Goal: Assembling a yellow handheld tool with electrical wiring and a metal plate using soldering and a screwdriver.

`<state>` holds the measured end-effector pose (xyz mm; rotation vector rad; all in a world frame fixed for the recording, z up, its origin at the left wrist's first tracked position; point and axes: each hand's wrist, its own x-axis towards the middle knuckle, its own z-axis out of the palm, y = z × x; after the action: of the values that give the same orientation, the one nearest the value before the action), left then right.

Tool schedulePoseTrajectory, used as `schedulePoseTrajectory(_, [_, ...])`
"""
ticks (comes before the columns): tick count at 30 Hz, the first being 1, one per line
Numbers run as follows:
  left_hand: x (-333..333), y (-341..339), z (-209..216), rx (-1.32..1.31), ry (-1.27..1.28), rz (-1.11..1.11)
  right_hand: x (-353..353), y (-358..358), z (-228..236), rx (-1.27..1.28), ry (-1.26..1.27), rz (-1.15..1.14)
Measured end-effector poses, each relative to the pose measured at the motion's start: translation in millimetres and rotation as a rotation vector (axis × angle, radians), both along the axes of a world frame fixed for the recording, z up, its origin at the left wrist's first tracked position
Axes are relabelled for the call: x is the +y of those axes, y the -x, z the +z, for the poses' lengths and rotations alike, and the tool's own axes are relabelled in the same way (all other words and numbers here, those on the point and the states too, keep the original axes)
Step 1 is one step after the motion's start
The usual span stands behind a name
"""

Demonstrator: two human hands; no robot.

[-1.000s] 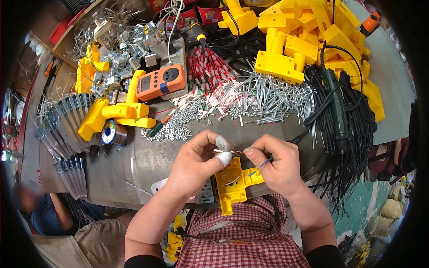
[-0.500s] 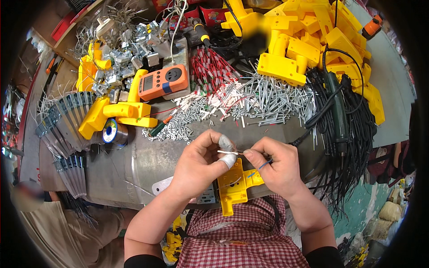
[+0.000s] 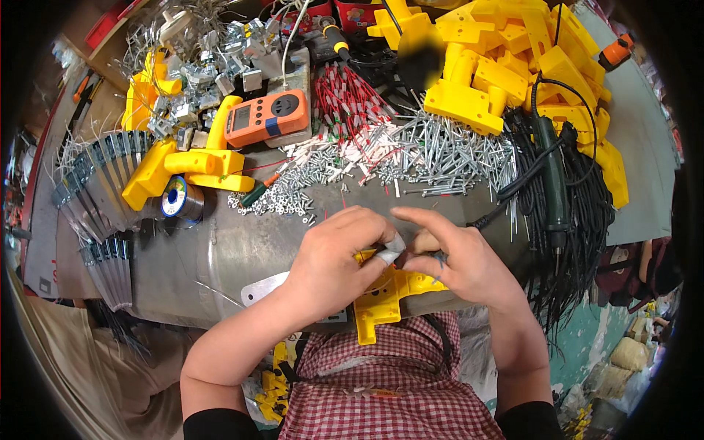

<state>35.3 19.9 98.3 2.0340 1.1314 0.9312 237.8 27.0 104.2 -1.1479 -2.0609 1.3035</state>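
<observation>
Yellow casing (image 3: 379,306): left hand (image 3: 343,253) curled toward right hand (image 3: 469,260).

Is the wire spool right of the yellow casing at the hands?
No: the wire spool stands well to the left of the yellow casing, beyond the left hand.

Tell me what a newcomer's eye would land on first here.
Probably the heap of bright yellow plastic parts at the far right of the bench, with black cables draped down in front of it. Next, the orange meter, just left of the red wires. Nearest, the left hand and right hand work close together above another yellow part.
</observation>
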Motion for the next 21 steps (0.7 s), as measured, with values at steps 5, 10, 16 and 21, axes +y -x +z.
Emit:
schedulePoseTrajectory(5, [1, -4, -2, 0.089, -0.123, -0.032, 2, -4, -1, 0.007, 0.126, -0.028])
schedulePoseTrajectory(10, [-2, 11, 5, 0.337, -0.350, -0.004, -4, -8, -7, 0.048, -0.053, 0.030])
schedulePoseTrajectory(16, [-12, -12, 28, 0.159, -0.489, 0.136, -10, 0, -8, -0.022, -0.082, -0.041])
schedulePoseTrajectory(21, [-24, 1, 32, 0.372, -0.471, -0.022, -18, -1, 5, -0.088, -0.206, 0.027])
